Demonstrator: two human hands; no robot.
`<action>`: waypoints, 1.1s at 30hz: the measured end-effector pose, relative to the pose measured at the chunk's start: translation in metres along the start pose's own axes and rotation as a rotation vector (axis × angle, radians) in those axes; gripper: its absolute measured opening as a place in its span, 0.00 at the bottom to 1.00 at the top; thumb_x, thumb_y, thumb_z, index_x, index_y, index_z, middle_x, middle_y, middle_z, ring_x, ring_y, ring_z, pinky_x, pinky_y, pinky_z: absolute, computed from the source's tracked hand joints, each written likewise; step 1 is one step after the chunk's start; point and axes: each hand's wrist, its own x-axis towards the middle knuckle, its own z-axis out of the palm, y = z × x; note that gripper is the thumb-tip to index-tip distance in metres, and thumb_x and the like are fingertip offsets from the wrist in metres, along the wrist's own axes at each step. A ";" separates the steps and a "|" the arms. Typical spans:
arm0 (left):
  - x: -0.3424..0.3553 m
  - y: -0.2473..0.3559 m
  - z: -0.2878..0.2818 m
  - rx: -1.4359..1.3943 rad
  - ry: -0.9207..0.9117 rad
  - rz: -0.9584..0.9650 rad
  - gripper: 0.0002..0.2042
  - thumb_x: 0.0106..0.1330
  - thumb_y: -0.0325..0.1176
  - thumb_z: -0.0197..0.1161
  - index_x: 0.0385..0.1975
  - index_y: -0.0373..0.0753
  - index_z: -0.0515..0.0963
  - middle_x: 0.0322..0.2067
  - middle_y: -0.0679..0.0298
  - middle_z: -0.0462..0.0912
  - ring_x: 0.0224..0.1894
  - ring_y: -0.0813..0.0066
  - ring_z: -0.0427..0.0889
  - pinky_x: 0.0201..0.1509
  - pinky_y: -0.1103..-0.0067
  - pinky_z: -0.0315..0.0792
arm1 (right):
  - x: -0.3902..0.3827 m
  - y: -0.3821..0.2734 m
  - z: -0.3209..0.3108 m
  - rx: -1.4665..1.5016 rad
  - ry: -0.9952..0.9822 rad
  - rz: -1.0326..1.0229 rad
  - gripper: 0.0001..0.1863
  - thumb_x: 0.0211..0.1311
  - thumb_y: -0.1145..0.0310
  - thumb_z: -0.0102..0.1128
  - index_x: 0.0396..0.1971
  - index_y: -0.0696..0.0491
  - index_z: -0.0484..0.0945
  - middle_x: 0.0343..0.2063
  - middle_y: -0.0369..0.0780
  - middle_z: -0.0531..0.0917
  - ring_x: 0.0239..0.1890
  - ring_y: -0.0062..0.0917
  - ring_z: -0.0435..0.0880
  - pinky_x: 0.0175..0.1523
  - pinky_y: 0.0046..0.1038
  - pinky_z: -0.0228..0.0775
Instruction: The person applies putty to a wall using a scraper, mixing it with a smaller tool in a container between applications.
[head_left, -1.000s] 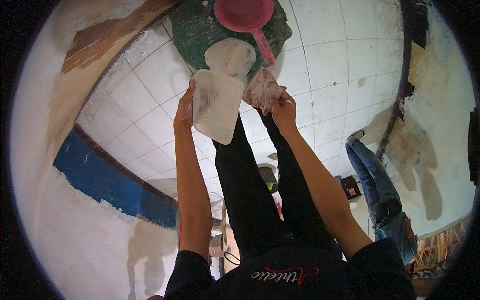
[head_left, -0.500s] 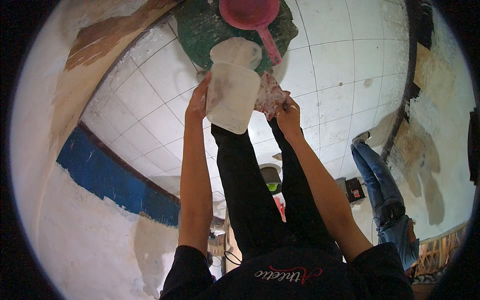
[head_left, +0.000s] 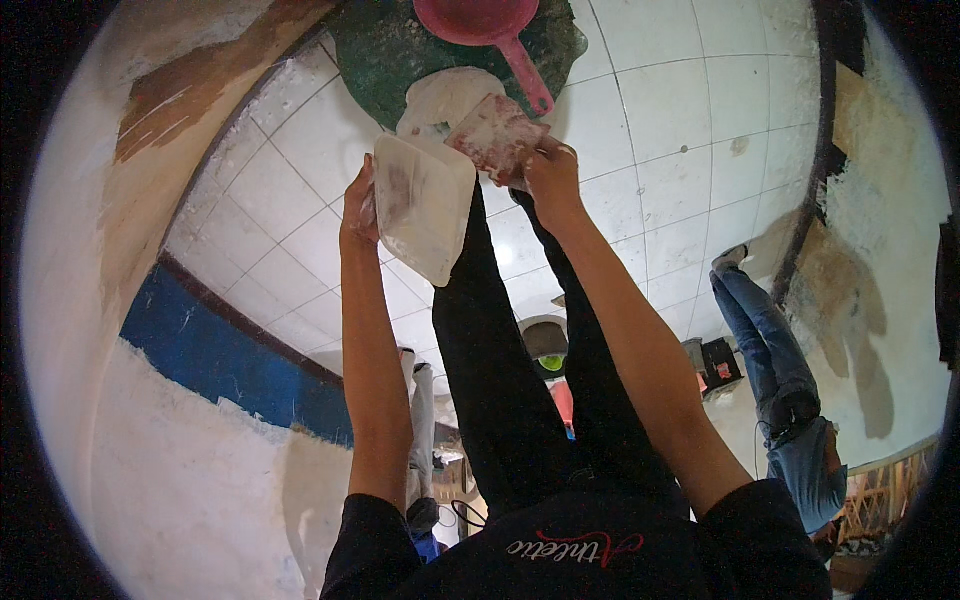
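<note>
My left hand (head_left: 360,203) grips a translucent white plastic tub (head_left: 428,205) by its side, holding it tilted in front of my legs. In my right hand (head_left: 552,180) is a flat reddish scraper (head_left: 495,135) smeared with white paste. The scraper's left corner is close to the tub's upper right rim; whether they touch I cannot tell. Just beyond both hands lies a pale, whitish rounded thing (head_left: 452,92), partly hidden by tub and scraper, at the near edge of a dark green surface (head_left: 368,65). A pink dipper (head_left: 475,18) rests on that surface, its handle toward me.
White floor tiles (head_left: 665,110) spread around me. A patchy wall with a blue band (head_left: 220,345) runs along the left. On the right is a person in jeans (head_left: 750,335), near a black box (head_left: 718,365). Another person's pale trouser legs (head_left: 422,430) show behind my left forearm.
The tub has moved left and tilted more. My right hand has shifted left and farther out, swinging the scraper toward the upper left. A second person's legs have come into view.
</note>
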 end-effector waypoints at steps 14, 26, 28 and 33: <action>-0.001 -0.013 -0.038 -0.104 -0.033 -0.084 0.29 0.67 0.51 0.57 0.57 0.32 0.69 0.49 0.53 0.78 0.49 0.61 0.80 0.53 0.66 0.78 | 0.085 0.019 0.016 -0.671 0.139 -0.181 0.16 0.51 0.66 0.56 0.35 0.63 0.79 0.29 0.57 0.82 0.35 0.52 0.83 0.42 0.44 0.75; -0.002 -0.008 -0.015 -0.169 -0.019 0.068 0.31 0.67 0.52 0.56 0.61 0.33 0.66 0.54 0.52 0.75 0.54 0.58 0.77 0.58 0.63 0.73 | 0.074 0.065 0.031 -0.781 0.431 -0.545 0.13 0.54 0.69 0.57 0.33 0.64 0.81 0.29 0.52 0.83 0.35 0.42 0.83 0.42 0.40 0.73; 0.001 -0.002 -0.005 -0.218 -0.158 0.085 0.30 0.68 0.51 0.56 0.60 0.33 0.67 0.53 0.52 0.76 0.53 0.59 0.77 0.57 0.64 0.74 | 0.068 0.066 0.037 -0.861 0.469 -0.610 0.14 0.54 0.67 0.58 0.34 0.64 0.81 0.29 0.53 0.83 0.39 0.45 0.83 0.45 0.42 0.72; 0.001 -0.005 -0.024 -0.212 -0.234 -0.059 0.29 0.68 0.51 0.57 0.60 0.33 0.67 0.53 0.52 0.76 0.53 0.60 0.78 0.55 0.67 0.76 | 0.079 0.088 0.042 -0.938 0.434 -0.634 0.19 0.53 0.63 0.57 0.39 0.62 0.79 0.34 0.55 0.82 0.39 0.53 0.80 0.46 0.50 0.71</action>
